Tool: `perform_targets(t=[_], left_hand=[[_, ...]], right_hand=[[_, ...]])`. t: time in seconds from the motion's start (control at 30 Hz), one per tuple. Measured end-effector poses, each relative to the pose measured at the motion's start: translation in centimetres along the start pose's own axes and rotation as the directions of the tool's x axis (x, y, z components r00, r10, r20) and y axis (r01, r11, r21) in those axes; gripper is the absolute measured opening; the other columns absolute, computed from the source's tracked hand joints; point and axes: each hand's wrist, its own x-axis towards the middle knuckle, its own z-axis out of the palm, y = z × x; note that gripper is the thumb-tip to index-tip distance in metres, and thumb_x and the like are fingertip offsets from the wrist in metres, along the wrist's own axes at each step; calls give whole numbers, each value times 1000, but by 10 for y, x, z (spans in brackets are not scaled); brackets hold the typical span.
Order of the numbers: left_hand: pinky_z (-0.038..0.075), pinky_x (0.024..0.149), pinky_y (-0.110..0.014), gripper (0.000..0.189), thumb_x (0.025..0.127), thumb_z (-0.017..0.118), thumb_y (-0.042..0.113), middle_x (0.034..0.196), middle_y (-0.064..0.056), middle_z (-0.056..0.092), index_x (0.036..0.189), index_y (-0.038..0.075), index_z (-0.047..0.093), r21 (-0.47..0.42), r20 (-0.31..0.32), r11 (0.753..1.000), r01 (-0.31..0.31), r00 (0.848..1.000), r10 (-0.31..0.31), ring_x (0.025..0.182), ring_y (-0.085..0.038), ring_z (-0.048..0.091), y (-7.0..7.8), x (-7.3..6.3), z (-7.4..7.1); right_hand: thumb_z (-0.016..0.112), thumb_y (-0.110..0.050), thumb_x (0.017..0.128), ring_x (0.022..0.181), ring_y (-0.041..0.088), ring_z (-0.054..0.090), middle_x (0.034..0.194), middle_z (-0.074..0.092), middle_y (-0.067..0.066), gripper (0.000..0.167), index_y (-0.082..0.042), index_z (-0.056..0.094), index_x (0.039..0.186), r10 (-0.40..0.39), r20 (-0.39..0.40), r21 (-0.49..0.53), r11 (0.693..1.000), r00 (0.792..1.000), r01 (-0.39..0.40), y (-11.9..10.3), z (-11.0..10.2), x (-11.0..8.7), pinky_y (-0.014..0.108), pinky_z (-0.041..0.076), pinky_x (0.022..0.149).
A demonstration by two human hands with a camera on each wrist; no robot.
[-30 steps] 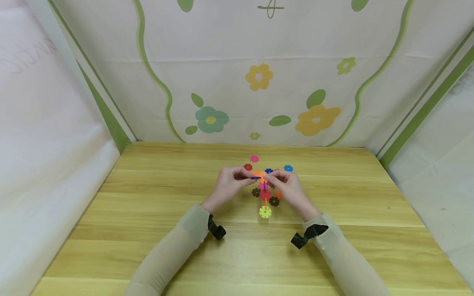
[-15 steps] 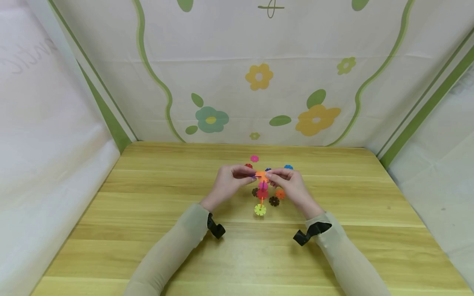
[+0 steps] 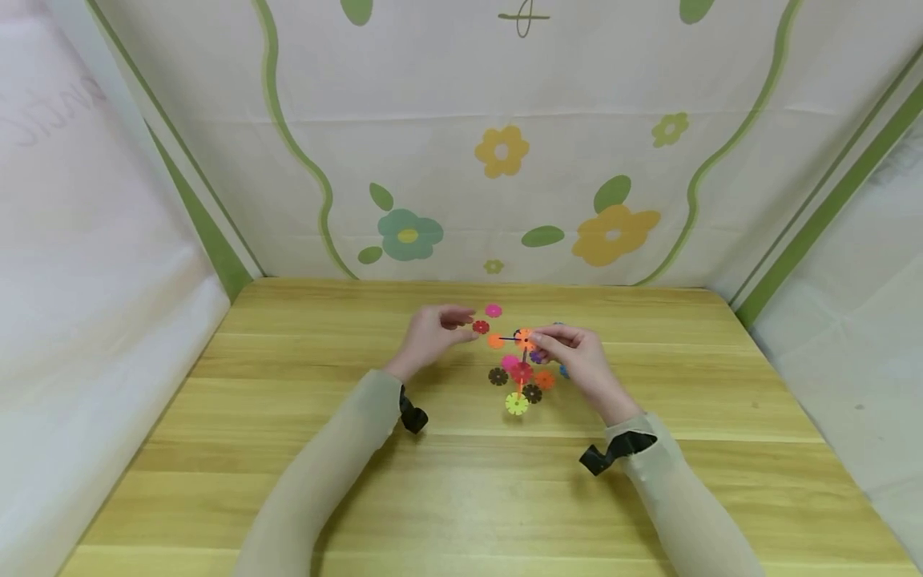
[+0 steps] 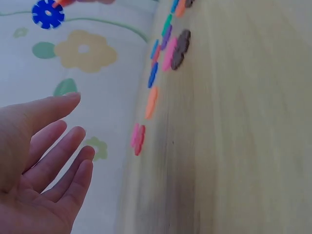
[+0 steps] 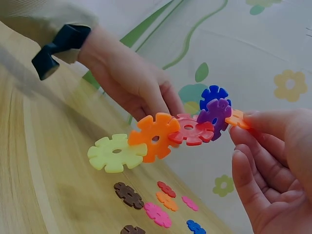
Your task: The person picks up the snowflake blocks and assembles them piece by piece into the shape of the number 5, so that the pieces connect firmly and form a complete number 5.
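Note:
My right hand (image 3: pixel 577 353) pinches the orange end disc (image 5: pixel 237 119) of a chain of notched plastic flower discs, held above the table. From that end, the right wrist view shows a purple disc (image 5: pixel 215 117), a red disc (image 5: pixel 192 129), another orange disc (image 5: pixel 155 137) and a yellow disc (image 5: pixel 114 152). A blue disc (image 5: pixel 214 96) also joins the held end; in the head view it appears edge-on, pointing left. My left hand (image 3: pixel 430 336) holds nothing. Its fingers are spread and relaxed, left of the chain, near a loose red disc (image 3: pixel 481 327).
Loose flower discs lie on the wooden table (image 3: pixel 461 497) under and around the chain, including a pink disc (image 3: pixel 493 310), an orange disc (image 3: pixel 544 379) and a brown disc (image 3: pixel 497 376). A flower-printed curtain (image 3: pixel 433 160) stands behind the table.
My left hand has let go of the blue disc and drawn away to the left. My right hand has moved slightly right, carrying the chain with the blue disc on it.

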Motion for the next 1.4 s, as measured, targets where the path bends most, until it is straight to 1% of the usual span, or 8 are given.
perform_targets(t=[0.2,0.43,0.57,0.8,0.93,1.0,1.2,1.4], left_hand=[[53,94,-36,48,89,83,16,127,-14,68,132,3,67,69,82,997,34,996,-39,114,-26,63,-10,21,6],[53,92,-33,46,87,84,12,118,-10,70,128,0,68,147,102,986,79,990,-95,105,-21,64,-21,39,16],[53,93,-35,42,87,83,10,116,-12,71,125,-2,70,172,104,980,100,988,-119,104,-23,65,-21,44,19],[53,91,-33,32,89,82,10,111,-9,71,118,-1,73,239,101,963,122,984,-150,102,-22,65,-18,46,23],[53,89,-32,28,89,82,11,107,-7,71,114,2,75,259,99,958,124,983,-154,100,-21,64,-20,47,24],[53,87,-32,26,88,82,12,105,-6,71,112,3,75,267,99,956,119,984,-150,98,-20,64,-20,47,24],[55,82,-31,22,88,81,6,98,-7,70,107,0,71,145,102,981,126,985,-141,90,-21,65,-23,43,22],[55,83,-31,14,92,78,9,97,-2,71,106,5,75,53,74,996,76,994,-79,90,-18,66,-25,34,17]], right_hand=[[75,-33,95,94,38,66,104,71,19,41,2,73,117,15,8,17,1000,1000,-15,0,0,0,53,53,93],[75,-31,96,90,30,68,100,73,10,41,3,72,117,8,15,17,1000,1000,-8,1,1,0,55,52,94],[74,-30,96,88,27,68,99,73,9,44,7,70,120,4,18,16,1000,1000,-4,1,1,-1,56,51,95],[73,-30,97,93,39,66,101,72,11,44,7,69,121,-4,7,-3,1000,1000,4,0,1,-2,59,51,93],[73,-30,97,91,34,67,100,72,11,46,8,68,122,-7,4,-5,1000,1000,7,-1,1,-3,59,52,91],[73,-30,97,91,36,67,100,72,12,47,9,68,122,-11,3,-6,1000,1000,11,-1,1,-3,59,52,90],[73,-31,97,95,47,63,98,72,12,45,7,70,121,-16,2,-9,1000,1000,16,-1,1,-3,58,53,88],[72,-31,97,94,40,66,100,73,11,45,7,69,122,-12,-3,-13,1000,1000,12,1,-1,-2,55,54,88]])
